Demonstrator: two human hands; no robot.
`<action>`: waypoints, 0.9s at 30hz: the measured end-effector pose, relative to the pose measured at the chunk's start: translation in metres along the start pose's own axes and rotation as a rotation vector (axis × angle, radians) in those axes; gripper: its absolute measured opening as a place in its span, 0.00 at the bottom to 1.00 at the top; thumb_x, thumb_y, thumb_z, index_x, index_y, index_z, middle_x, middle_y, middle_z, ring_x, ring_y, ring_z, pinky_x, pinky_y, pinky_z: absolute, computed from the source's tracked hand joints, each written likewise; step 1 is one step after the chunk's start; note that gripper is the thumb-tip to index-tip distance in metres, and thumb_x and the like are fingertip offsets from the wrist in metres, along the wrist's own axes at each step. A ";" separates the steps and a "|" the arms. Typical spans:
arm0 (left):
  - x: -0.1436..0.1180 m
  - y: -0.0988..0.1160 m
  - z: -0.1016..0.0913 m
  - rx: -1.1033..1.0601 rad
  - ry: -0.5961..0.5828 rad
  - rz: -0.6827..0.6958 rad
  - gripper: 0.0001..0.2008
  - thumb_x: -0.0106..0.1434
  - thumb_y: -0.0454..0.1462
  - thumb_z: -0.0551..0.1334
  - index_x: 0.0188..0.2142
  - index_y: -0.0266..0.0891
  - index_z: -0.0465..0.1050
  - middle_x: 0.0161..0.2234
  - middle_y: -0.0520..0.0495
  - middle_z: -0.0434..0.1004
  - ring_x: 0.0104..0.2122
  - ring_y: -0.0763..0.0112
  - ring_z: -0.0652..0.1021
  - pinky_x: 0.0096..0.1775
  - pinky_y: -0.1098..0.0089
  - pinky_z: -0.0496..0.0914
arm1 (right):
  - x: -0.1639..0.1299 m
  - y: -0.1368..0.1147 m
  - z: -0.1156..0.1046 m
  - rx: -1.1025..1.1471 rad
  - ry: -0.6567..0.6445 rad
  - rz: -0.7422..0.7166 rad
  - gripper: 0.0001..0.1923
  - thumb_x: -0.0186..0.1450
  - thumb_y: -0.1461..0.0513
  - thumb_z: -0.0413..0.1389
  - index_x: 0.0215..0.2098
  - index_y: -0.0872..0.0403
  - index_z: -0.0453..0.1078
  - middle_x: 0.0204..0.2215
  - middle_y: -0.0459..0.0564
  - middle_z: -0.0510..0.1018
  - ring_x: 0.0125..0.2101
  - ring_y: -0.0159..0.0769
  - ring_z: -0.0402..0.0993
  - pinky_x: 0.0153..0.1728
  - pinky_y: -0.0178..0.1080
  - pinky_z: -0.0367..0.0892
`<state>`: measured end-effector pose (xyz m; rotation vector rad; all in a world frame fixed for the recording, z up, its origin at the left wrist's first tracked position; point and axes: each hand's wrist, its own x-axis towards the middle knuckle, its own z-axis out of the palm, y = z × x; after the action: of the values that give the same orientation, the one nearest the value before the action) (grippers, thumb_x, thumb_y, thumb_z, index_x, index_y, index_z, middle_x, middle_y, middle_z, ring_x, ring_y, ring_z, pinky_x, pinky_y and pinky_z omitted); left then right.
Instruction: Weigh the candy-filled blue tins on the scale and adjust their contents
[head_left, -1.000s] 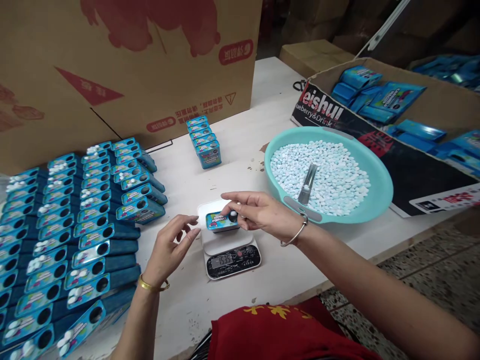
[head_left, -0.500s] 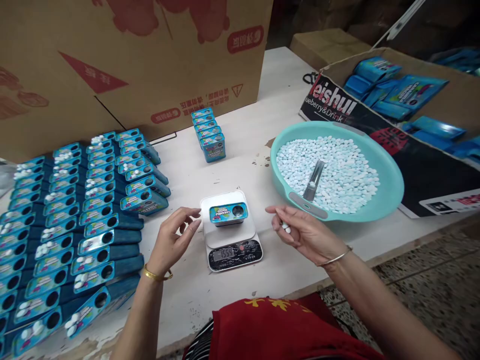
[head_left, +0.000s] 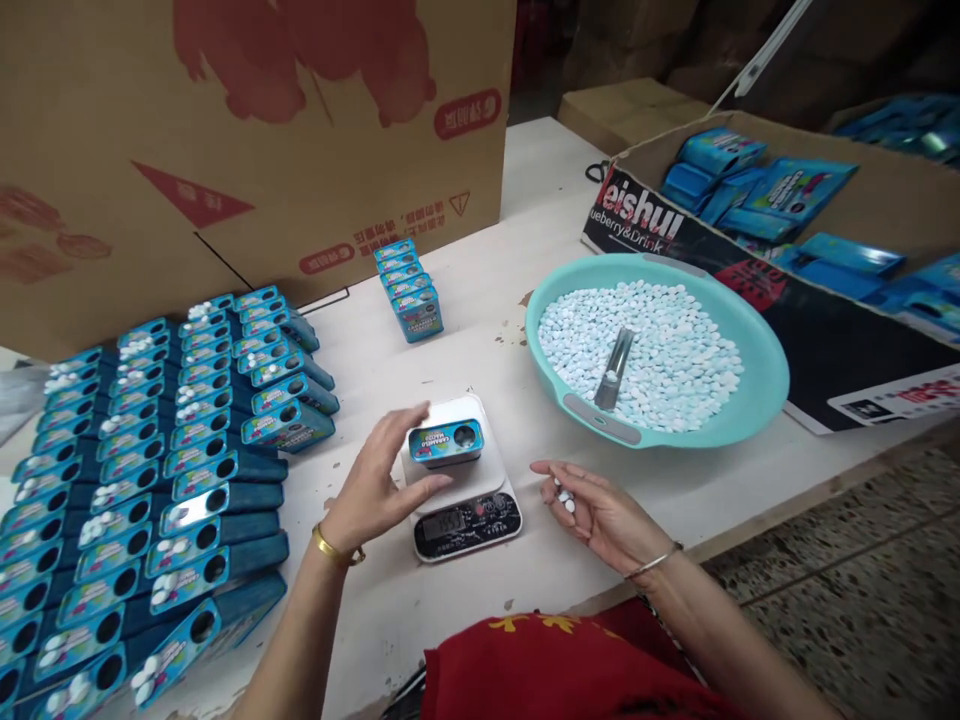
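Observation:
A blue candy tin (head_left: 447, 442) with a round hole in its top stands on the white kitchen scale (head_left: 491, 470), whose display is lit. My left hand (head_left: 382, 475) is at the tin's left side, thumb and fingers spread apart around that end; I cannot tell whether it touches. To the right of the scale, my right hand (head_left: 596, 510) is curled palm up around a few small white candies (head_left: 565, 499). Beyond it sits a turquoise basin (head_left: 765, 400) of pale candies (head_left: 675, 350), with a metal scoop (head_left: 615, 368) lying on them.
Rows of blue tins (head_left: 217, 500), several with white candies on top, fill the table's left side. A short row of tins (head_left: 416, 312) stands behind the scale. A big cardboard box (head_left: 337, 170) rises at the back. An open box (head_left: 652, 215) of blue tins is at right.
My left hand has moved right, from beside the scale to the tin, its fingers spreading wider. My right hand has turned more palm up, still with candies. The view has shifted slightly.

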<state>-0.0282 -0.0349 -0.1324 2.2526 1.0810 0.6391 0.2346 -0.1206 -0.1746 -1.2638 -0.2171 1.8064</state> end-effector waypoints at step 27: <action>-0.035 -0.059 -0.053 1.042 0.375 -0.588 0.10 0.58 0.41 0.63 0.37 0.39 0.71 0.52 0.33 0.65 0.54 0.42 0.64 0.49 0.43 0.60 | -0.004 0.019 0.020 -0.015 -0.093 0.092 0.19 0.48 0.52 0.69 0.34 0.53 0.78 0.24 0.46 0.71 0.17 0.22 0.54 0.14 0.29 0.48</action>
<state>-0.1125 -0.0177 -0.1387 2.3759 2.5894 0.2418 0.2082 -0.1277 -0.1739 -1.2189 -0.2280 1.9481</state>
